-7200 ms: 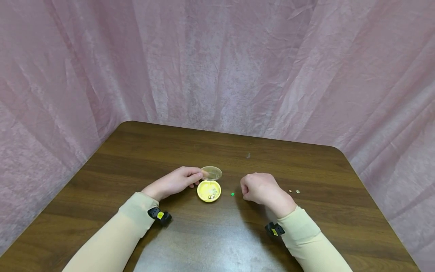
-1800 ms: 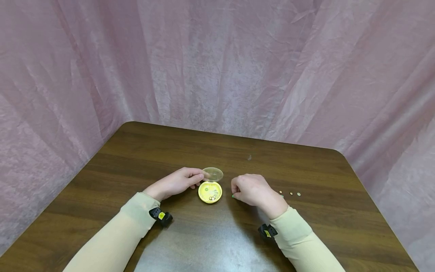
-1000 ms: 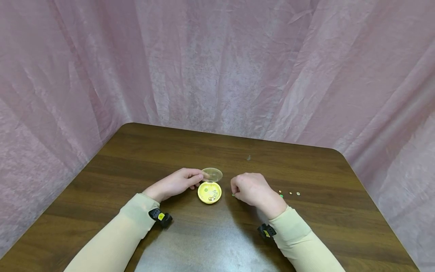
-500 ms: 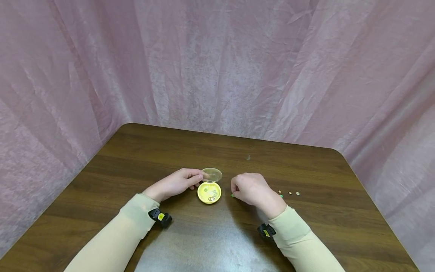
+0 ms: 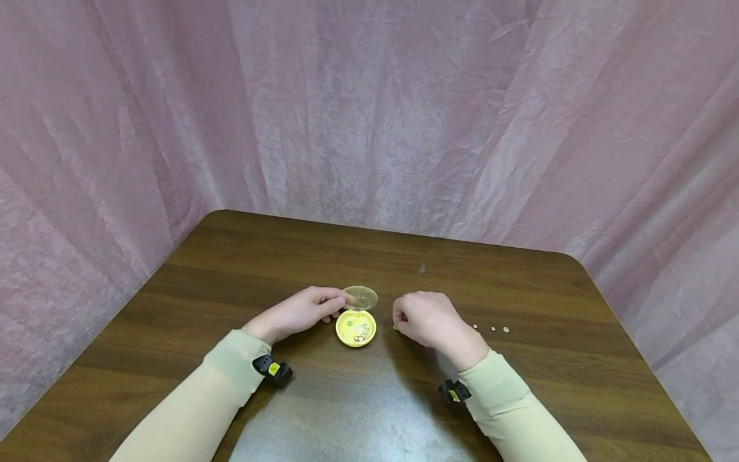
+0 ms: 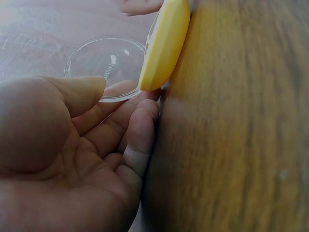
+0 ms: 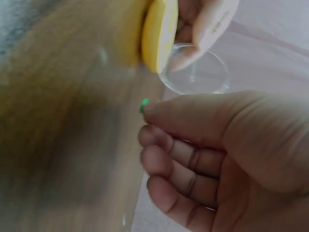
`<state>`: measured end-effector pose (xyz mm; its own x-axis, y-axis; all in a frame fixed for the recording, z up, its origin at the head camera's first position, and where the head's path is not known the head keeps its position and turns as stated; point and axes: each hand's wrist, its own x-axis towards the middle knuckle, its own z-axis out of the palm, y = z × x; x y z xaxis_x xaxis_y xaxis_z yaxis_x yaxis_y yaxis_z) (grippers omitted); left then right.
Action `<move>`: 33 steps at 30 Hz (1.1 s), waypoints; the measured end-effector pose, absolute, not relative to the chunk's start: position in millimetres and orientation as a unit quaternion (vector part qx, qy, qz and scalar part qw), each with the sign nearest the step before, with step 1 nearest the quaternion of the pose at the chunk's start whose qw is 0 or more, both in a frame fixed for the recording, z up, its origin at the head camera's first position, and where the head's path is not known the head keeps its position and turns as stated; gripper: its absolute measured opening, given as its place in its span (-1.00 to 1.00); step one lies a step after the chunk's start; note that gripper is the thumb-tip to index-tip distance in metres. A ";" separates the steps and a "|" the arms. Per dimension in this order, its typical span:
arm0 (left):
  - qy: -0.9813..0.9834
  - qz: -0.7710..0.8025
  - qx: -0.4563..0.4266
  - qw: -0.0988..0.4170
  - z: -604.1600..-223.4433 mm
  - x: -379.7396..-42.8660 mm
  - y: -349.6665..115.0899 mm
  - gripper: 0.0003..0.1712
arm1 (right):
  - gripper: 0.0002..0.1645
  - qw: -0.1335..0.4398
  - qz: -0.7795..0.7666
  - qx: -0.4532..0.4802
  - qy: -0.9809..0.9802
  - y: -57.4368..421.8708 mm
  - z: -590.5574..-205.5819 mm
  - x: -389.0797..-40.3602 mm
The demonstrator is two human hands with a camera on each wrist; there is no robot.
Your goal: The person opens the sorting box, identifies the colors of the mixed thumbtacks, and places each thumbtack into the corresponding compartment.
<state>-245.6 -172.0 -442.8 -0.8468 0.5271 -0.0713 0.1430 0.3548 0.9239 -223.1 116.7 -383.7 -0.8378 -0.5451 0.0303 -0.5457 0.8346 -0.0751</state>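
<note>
My left hand [image 5: 306, 310] pinches the clear lid [image 6: 108, 63] of a small round yellow case [image 5: 347, 340] between thumb and fingers. The lid stands raised at the far side of the case. Inside the case lie a small green disc [image 5: 349, 323] and a few tiny ring-like pieces [image 5: 359, 338]. To the right of it, my right hand [image 5: 428, 321] pinches another small green disc [image 7: 144, 105] at the tip of the thumb; its index finger is hidden behind the thumb in the right wrist view. The other fingers are curled.
Three tiny round pieces [image 5: 492, 328] lie in a row on the wooden table [image 5: 300, 250], right of my right wrist. A small pale mark [image 5: 422, 268] shows farther back. Pink curtains [image 5: 369, 128] hang behind the table and at its sides.
Since the oldest frame a green disc has come into the case, and my right hand has moved left with another at its fingertips. A green piece by the right wrist no longer shows.
</note>
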 end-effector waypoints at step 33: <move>0.804 0.528 0.213 0.174 -444.6 -248.0 -171.5 -0.61 | -0.77 -0.264 0.768 0.326 -0.484 126.4 -327.6 -204.4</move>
<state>-248.0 -171.5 -444.6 -0.8486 0.5261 -0.0556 0.1584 0.3528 0.9222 -204.4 126.4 -327.6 -0.6483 -0.7209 0.2449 0.0907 -0.3925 -0.9153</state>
